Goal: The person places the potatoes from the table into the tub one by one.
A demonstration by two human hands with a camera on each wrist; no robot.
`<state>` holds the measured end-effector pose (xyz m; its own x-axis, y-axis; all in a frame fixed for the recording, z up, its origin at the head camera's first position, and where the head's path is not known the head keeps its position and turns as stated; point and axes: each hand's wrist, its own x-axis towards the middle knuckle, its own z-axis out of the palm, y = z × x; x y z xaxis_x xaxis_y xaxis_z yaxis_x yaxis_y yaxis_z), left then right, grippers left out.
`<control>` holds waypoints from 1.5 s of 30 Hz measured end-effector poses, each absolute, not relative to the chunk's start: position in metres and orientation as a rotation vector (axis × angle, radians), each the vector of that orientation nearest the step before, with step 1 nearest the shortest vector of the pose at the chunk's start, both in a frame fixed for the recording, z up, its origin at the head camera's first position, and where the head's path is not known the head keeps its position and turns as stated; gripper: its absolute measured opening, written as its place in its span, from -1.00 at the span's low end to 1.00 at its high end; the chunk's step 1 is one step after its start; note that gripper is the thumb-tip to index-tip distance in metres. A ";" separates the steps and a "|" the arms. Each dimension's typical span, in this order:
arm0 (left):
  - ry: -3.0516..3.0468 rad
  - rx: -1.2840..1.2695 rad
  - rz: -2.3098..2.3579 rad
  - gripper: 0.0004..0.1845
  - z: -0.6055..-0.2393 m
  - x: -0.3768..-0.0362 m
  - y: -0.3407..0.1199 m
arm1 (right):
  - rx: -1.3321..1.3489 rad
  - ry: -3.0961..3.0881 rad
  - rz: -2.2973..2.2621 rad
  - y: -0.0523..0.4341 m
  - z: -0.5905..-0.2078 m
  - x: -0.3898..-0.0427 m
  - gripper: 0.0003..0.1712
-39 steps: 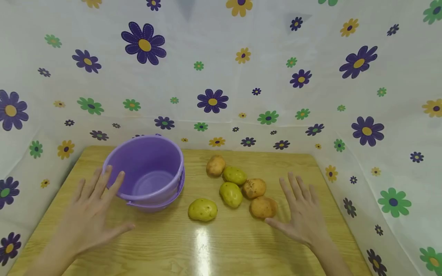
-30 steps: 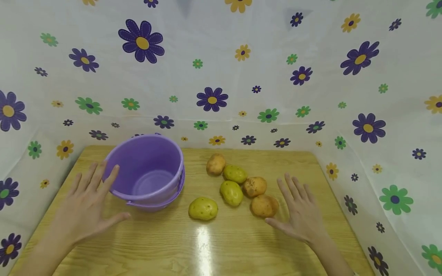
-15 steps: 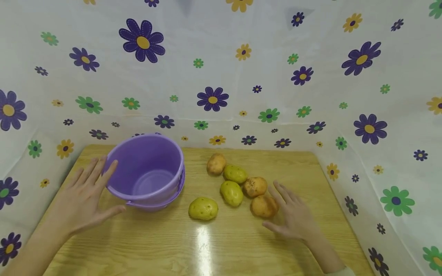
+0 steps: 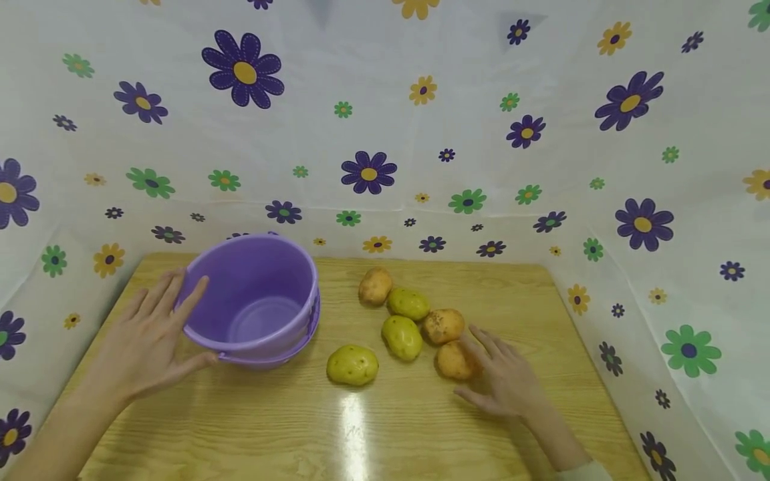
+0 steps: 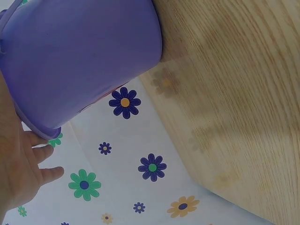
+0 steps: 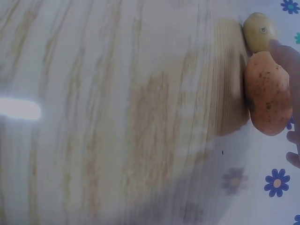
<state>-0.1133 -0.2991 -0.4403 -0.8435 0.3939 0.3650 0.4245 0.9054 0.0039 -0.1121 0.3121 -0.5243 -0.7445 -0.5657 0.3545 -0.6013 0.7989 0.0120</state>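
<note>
1. At table's left, left hand (image 4: 144, 347) spread flat against the outer wall of the purple bucket (image 4: 252, 300), fingers straight; bucket tilted on the wooden table (image 4: 373, 434).
2. Right of centre, right hand (image 4: 505, 381) loosely spread, fingertips touching the nearest brown potato (image 4: 454, 361); not clasped around it.
3. Just beyond, five more potatoes (image 4: 403, 336) clustered between bucket and hand.

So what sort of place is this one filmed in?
Most likely a staged recording booth rather than a real kitchen: flower-print sheeting walls in a small wooden table, which carries only a purple bucket and six potatoes.
</note>
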 end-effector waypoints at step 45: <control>-2.740 -0.571 -0.124 0.20 -0.441 -0.114 -0.299 | 0.976 -2.505 0.034 0.310 -0.530 -0.118 -0.16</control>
<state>-0.1136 -0.2995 -0.4414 -0.8623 0.3723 0.3433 0.4017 0.9156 0.0162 -0.1181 0.3099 -0.5304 -0.6487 -0.6370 0.4164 -0.6479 0.7493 0.1367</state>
